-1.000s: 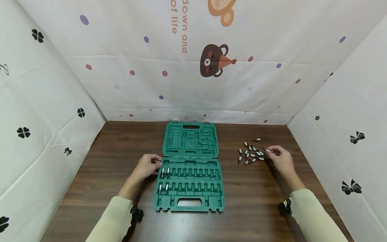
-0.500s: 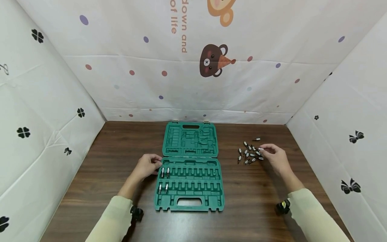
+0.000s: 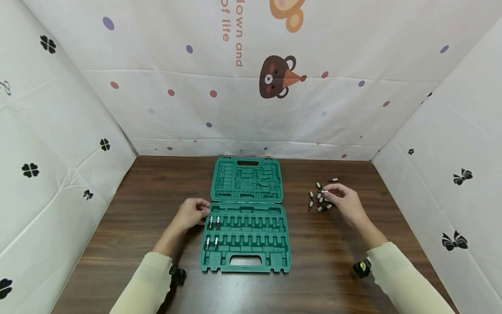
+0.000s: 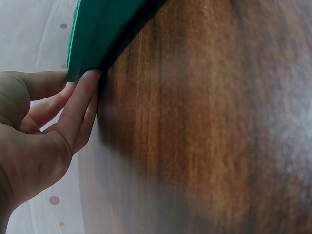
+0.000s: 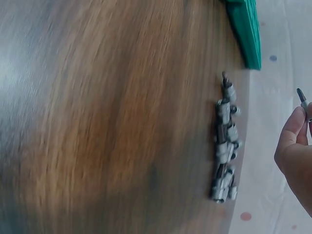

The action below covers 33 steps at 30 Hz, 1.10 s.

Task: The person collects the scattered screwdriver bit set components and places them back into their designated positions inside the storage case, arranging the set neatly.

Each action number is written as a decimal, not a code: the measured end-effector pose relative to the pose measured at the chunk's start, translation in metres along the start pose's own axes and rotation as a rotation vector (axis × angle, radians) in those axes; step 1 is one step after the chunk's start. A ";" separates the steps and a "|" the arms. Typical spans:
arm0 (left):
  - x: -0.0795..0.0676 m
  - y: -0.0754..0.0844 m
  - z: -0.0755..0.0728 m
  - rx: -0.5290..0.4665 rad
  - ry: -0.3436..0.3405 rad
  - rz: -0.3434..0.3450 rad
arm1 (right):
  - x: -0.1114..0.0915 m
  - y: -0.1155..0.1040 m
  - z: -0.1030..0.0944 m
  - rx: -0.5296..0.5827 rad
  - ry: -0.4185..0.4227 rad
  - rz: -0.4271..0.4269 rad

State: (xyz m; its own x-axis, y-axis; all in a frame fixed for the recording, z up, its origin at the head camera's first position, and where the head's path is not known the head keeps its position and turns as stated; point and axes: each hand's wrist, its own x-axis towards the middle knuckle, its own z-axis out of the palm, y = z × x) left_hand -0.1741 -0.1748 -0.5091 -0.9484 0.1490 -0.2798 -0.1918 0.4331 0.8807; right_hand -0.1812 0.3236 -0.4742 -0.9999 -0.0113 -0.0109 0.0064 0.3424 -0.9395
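My left hand (image 3: 192, 213) grips the left edge of the open green tool case (image 3: 278, 261) near its hinge. In the left wrist view, thumb and fingers pinch the case's corner (image 4: 105, 34). Several bit sockets (image 3: 218, 223) sit upright in the left slots of both rows. My right hand (image 3: 344, 204) pinches one bit socket (image 5: 304, 101) between thumb and fingertips, its dark tip pointing away from the fingers. That hand is over the loose pile of bit sockets (image 3: 319, 199), right of the case, and hides part of it.
The case lid (image 3: 247, 197) lies flat toward the back wall. One bit socket (image 3: 333, 179) lies apart behind the pile. Patterned white cloth walls (image 3: 172, 113) enclose the brown wooden table (image 3: 164, 179) at the back and sides.
My right hand has moved left across the pile toward the case, carrying the bit socket. My left hand stays on the case edge.
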 end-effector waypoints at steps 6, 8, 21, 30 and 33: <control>0.001 -0.001 0.000 -0.008 0.002 0.002 | 0.000 -0.009 0.012 -0.037 -0.015 -0.018; 0.001 -0.002 0.000 -0.009 0.003 0.004 | 0.000 -0.011 0.017 -0.028 -0.024 -0.024; -0.003 -0.002 0.000 -0.010 -0.002 -0.002 | -0.004 -0.024 0.052 0.019 -0.145 -0.010; -0.001 -0.001 0.000 -0.022 -0.007 -0.008 | -0.008 -0.042 0.085 0.024 -0.242 -0.054; 0.000 0.000 0.001 -0.019 -0.007 -0.005 | -0.010 -0.048 0.092 0.033 -0.286 -0.057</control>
State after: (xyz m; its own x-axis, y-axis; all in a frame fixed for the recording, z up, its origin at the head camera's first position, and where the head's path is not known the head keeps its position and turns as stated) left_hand -0.1740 -0.1744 -0.5094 -0.9456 0.1533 -0.2871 -0.2014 0.4172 0.8862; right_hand -0.1704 0.2213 -0.4607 -0.9540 -0.2956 -0.0497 -0.0442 0.3027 -0.9521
